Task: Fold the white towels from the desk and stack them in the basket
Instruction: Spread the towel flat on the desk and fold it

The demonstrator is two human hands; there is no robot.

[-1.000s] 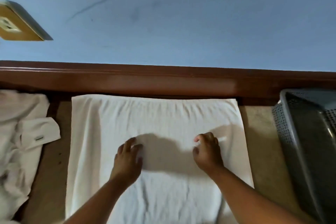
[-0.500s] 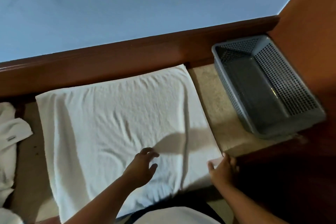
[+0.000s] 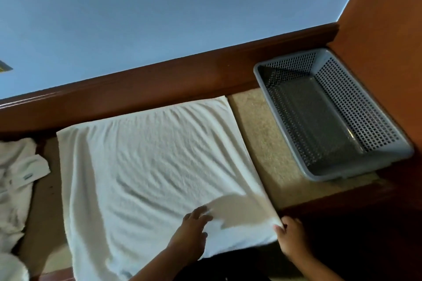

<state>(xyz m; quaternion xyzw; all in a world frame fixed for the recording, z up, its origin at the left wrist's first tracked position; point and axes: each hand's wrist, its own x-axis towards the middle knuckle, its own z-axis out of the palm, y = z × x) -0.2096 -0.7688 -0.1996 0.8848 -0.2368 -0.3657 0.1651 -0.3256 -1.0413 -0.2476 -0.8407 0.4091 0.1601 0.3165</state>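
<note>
Towel corner (image 3: 269, 220) seemingly between right fingers (image 3: 280, 228)

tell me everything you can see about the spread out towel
The towel is white terry cloth, roughly square, spread flat and lightly wrinkled on the desk, its far edge at the wooden ledge. The left hand rests on its near right part; the right hand pinches its near right corner.

Blue wall (image 3: 159, 18), plain and matt, fills the upper view. Dark red-brown wooden rail (image 3: 159, 89), glossy, runs along the wall's foot from left to right. Orange-brown side panel (image 3: 383, 18), upright, meets wall and rail at the right corner. Small yellowish fitting (image 3: 4, 68) on the wall, cut by the left edge; kind not discernible.
</note>
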